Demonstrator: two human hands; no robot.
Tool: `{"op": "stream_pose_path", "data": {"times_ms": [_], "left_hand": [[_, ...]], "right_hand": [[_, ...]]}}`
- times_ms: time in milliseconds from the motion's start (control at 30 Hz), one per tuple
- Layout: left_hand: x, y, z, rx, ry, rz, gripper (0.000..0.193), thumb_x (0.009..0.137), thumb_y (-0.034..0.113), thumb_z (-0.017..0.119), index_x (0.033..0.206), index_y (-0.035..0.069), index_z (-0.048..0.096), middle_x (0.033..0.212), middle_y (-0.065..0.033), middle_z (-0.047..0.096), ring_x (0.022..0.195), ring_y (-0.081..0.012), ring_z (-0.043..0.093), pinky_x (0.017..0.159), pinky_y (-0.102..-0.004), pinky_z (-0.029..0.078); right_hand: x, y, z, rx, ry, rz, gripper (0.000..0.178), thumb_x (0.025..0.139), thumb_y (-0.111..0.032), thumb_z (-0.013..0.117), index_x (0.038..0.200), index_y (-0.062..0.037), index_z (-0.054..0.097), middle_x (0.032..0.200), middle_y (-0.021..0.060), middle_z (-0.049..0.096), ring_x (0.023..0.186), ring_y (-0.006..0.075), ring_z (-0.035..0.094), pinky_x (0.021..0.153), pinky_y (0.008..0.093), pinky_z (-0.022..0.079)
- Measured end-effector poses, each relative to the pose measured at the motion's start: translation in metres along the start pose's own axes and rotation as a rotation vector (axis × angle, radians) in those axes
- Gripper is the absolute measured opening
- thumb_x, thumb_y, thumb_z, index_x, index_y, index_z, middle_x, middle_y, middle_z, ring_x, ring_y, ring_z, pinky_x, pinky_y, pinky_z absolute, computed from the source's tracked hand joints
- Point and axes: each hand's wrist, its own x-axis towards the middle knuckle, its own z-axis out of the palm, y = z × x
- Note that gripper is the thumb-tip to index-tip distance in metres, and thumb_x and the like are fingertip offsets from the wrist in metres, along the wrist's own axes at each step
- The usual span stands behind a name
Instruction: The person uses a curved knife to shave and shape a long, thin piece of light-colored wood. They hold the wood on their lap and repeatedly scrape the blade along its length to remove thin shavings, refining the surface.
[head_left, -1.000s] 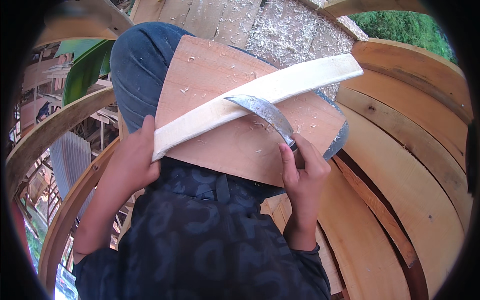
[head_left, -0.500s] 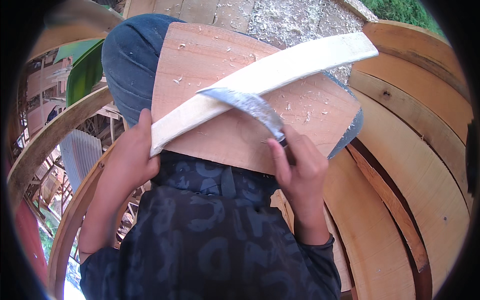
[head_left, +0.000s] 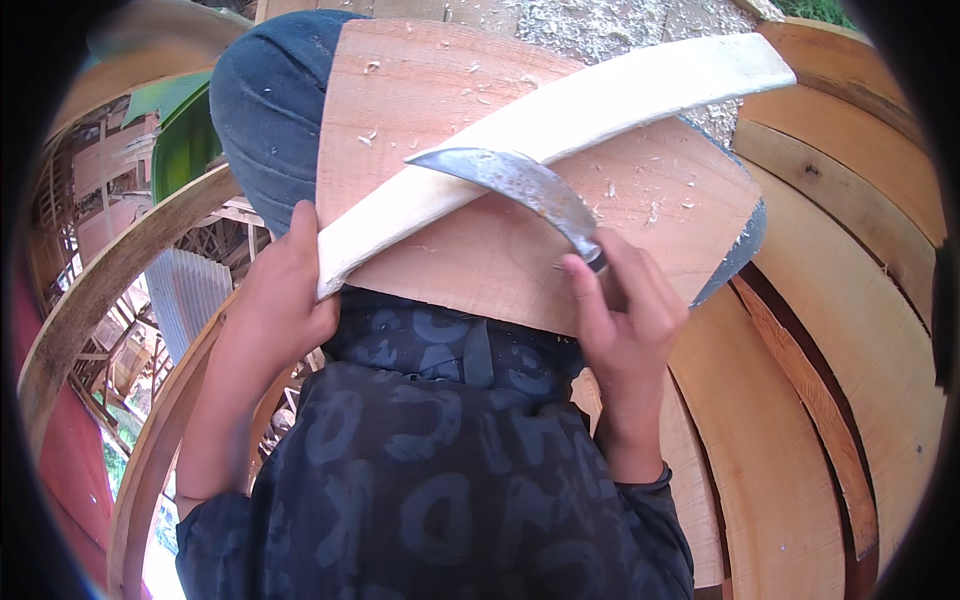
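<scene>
A pale, gently curved strip of wood (head_left: 590,110) lies slantwise over a reddish wooden board (head_left: 500,265) across my lap. At the strip's near left end, my left hand (head_left: 285,285) is closed around it, thumb along the edge. My right hand (head_left: 635,305) grips a sickle-like knife by its handle, which is mostly hidden in the fingers. The knife's curved steel blade (head_left: 520,185) crosses the strip's lower part, its tip near the far edge. Whether the edge touches the wood, I cannot tell.
Small wood shavings (head_left: 655,210) dot the board, and a thick layer of shavings (head_left: 590,25) covers the planks ahead. Curved planks (head_left: 830,260) rise along the right. On the left are a curved wooden rail (head_left: 130,255) and a corrugated sheet (head_left: 190,300).
The strip, board and both hands appear a little farther right in the picture, and the strip's far end higher. The blade still lies across the strip; both grips are the same.
</scene>
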Motion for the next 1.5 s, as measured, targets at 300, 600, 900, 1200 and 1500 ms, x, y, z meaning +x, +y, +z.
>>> {"op": "stream_pose_path", "data": {"times_ms": [300, 600, 900, 1200, 1500], "left_hand": [[0.001, 0.005, -0.003, -0.010, -0.010, -0.026, 0.035, 0.072, -0.003, 0.052, 0.104, -0.004, 0.037, 0.081, -0.0345, 0.055, 0.087, -0.0549, 0.054, 0.075, -0.0585, 0.041], [0.003, 0.004, -0.003, -0.007, -0.007, -0.022, 0.035, 0.071, -0.003, 0.053, 0.103, -0.004, 0.038, 0.081, -0.0351, 0.056, 0.086, -0.0552, 0.055, 0.075, -0.0566, 0.044], [0.007, 0.007, -0.007, 0.010, -0.031, -0.063, 0.042, 0.073, -0.002, 0.052, 0.113, -0.004, 0.041, 0.093, -0.0345, 0.059, 0.096, -0.0555, 0.053, 0.080, -0.0549, 0.044], [0.008, 0.004, -0.005, 0.004, -0.017, -0.037, 0.042, 0.073, -0.003, 0.053, 0.113, -0.005, 0.042, 0.093, -0.0341, 0.060, 0.096, -0.0544, 0.054, 0.080, -0.0549, 0.044], [0.012, 0.011, -0.008, 0.028, -0.040, -0.049, 0.047, 0.071, -0.003, 0.053, 0.117, -0.006, 0.043, 0.095, -0.0329, 0.061, 0.097, -0.0538, 0.055, 0.081, -0.0535, 0.045]], "right_hand": [[-0.001, 0.004, -0.006, -0.028, -0.015, -0.032, 0.032, 0.080, -0.015, 0.081, 0.108, -0.0047, 0.068, 0.068, 0.0078, 0.058, 0.053, 0.0203, 0.058, 0.048, 0.0336, 0.044], [0.001, 0.017, -0.009, -0.047, 0.103, 0.021, 0.031, 0.078, -0.012, 0.082, 0.105, -0.0042, 0.070, 0.068, 0.0070, 0.057, 0.051, 0.0176, 0.054, 0.048, 0.0327, 0.042], [0.005, 0.015, -0.009, -0.026, 0.045, 0.053, 0.027, 0.083, -0.013, 0.078, 0.106, -0.0029, 0.070, 0.069, 0.0082, 0.059, 0.054, 0.0167, 0.056, 0.051, 0.0317, 0.044], [0.020, 0.038, -0.026, -0.041, 0.299, 0.274, 0.026, 0.088, -0.015, 0.075, 0.107, 0.0014, 0.071, 0.074, 0.0089, 0.068, 0.056, 0.0115, 0.057, 0.051, 0.0279, 0.045], [0.019, 0.019, -0.016, -0.034, 0.042, 0.036, 0.027, 0.082, -0.016, 0.080, 0.103, -0.0027, 0.069, 0.069, 0.0100, 0.059, 0.051, 0.0184, 0.055, 0.049, 0.0319, 0.044]]}}
